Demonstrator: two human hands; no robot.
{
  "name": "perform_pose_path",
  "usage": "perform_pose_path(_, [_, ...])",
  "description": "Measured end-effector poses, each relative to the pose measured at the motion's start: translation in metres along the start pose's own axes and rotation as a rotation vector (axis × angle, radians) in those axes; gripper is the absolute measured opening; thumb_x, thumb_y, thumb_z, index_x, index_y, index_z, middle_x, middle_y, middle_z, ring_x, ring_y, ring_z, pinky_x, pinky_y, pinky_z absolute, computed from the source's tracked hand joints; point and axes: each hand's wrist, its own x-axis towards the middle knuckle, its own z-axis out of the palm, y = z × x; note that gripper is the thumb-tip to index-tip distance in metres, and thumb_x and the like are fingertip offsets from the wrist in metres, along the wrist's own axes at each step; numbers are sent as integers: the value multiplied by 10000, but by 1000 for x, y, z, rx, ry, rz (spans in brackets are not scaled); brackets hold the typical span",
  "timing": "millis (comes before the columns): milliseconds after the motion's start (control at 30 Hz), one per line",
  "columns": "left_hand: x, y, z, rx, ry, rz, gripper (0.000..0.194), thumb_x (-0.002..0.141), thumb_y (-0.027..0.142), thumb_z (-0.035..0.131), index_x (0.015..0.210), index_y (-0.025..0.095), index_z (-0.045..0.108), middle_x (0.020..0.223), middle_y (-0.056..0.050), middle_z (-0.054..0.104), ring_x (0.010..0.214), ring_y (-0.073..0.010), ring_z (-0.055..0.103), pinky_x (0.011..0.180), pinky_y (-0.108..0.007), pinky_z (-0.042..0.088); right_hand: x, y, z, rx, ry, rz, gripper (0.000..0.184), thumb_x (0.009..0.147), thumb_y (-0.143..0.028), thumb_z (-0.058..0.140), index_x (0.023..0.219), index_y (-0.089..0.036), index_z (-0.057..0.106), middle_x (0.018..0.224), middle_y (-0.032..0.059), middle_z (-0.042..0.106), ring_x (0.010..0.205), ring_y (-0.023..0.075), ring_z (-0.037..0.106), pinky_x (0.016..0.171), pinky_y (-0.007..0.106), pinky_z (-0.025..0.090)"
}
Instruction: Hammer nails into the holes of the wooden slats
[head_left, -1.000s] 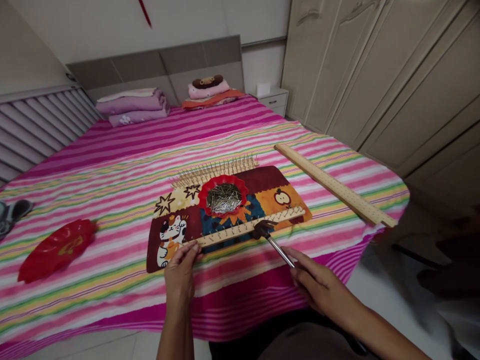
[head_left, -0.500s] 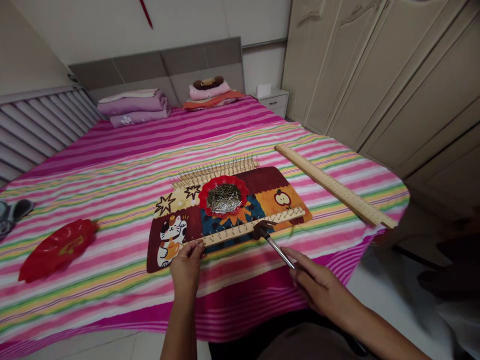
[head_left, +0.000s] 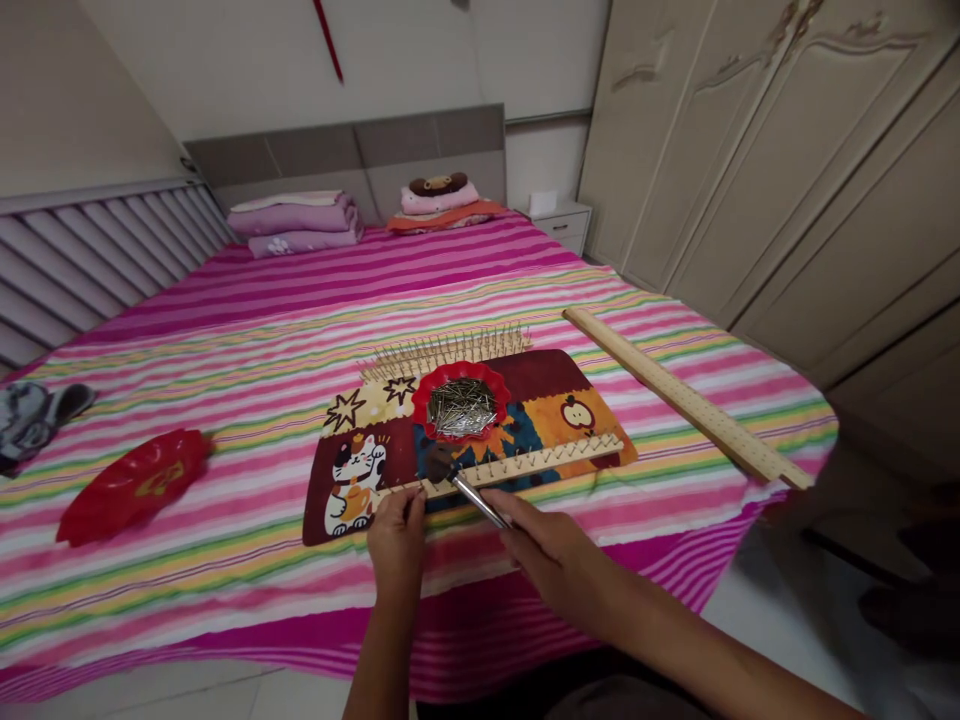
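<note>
My right hand (head_left: 551, 560) is wrapped round a hammer (head_left: 478, 500) with a shiny metal shaft. Its dark head, blurred, hovers over the left part of a narrow wooden strip (head_left: 551, 457), close to my left fingers. Nails stand along this strip, some leaning. My left hand (head_left: 399, 530) rests at the strip's left end, thumb and fingertips pinched together; whatever they pinch is too small to make out. Beneath the strip lies a patterned mat (head_left: 330, 500) with a cat picture. On the mat, a red scalloped dish (head_left: 420, 405) holds a heap of loose nails (head_left: 461, 405).
Behind the dish lies wood bristling with upright nails (head_left: 450, 348). A long board dotted with holes (head_left: 675, 390) lies to the right, reaching the bed's edge. A red tray (head_left: 135, 485) and a grey cloth item (head_left: 37, 415) are at left. Folded bedding (head_left: 300, 220) sits by the headboard.
The hammer has shifted left along the strip in my right hand, from its right half to beside my left fingers. My left hand stays at the strip's left end. The view has tilted slightly.
</note>
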Motion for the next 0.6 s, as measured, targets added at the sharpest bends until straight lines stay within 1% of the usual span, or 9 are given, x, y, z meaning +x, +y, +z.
perform_pose_path(67, [-1,-1,1,-18,13,-13,264,748,408,493,747,209,666,802,-55,691,783,-197,613,741,-312,462,8,-4,5,-27,-28,-19,461,903,-158,388,1342,-242,500,638,-19,590,589,136,551,645,265,489])
perform_pose_path(133, [-1,-2,1,-36,29,-39,252,743,404,505,748,209,664,798,-53,690,776,-195,613,736,-307,461,14,-7,8,-36,-51,-50,490,903,-138,378,1370,-254,472,805,20,674,774,166,631,765,301,502])
perform_pose_path(167, [-1,-3,2,-43,34,-49,248,741,401,509,753,208,665,800,-52,690,777,-194,613,736,-305,461,16,-8,10,-36,-56,-73,496,905,-133,373,1377,-258,462,917,39,693,888,178,641,827,316,494])
perform_pose_path(267, [-1,-4,2,-57,31,-53,234,742,383,514,770,209,668,808,-49,687,777,-188,611,729,-296,456,21,-7,15,-24,-70,-146,496,919,-134,364,1395,-254,435,1235,70,632,1168,193,557,981,352,424])
perform_pose_path(333, [-2,-4,2,-48,26,-52,213,742,361,511,755,211,661,783,-44,677,752,-180,604,707,-288,450,22,-4,19,-16,-92,-159,495,918,-126,364,1395,-241,431,1307,76,595,1227,195,519,1015,365,399])
perform_pose_path(400, [-2,-4,2,-30,28,-47,194,736,337,506,735,209,651,747,-41,663,729,-176,594,692,-285,444,22,-2,20,-21,-107,-133,487,913,-121,370,1379,-237,451,1279,79,617,1194,200,547,986,362,423])
perform_pose_path(467, [-1,-4,3,-22,32,-40,198,735,335,497,729,208,648,735,-42,658,726,-177,592,692,-289,443,18,-5,18,-38,-98,-96,474,915,-137,378,1366,-249,467,1208,75,654,1093,199,605,922,344,461])
perform_pose_path(533, [0,-6,3,-27,32,-40,211,732,356,498,720,210,650,753,-46,668,742,-183,599,707,-298,451,10,-10,11,-51,-81,-65,468,921,-162,381,1371,-261,465,1068,58,694,935,184,642,849,321,484])
perform_pose_path(600, [2,-8,3,-45,26,-57,222,713,384,518,730,215,660,794,-49,685,770,-192,613,732,-308,462,-2,-12,2,-37,-71,-29,464,925,-181,384,1375,-262,464,863,22,687,746,156,616,754,288,492])
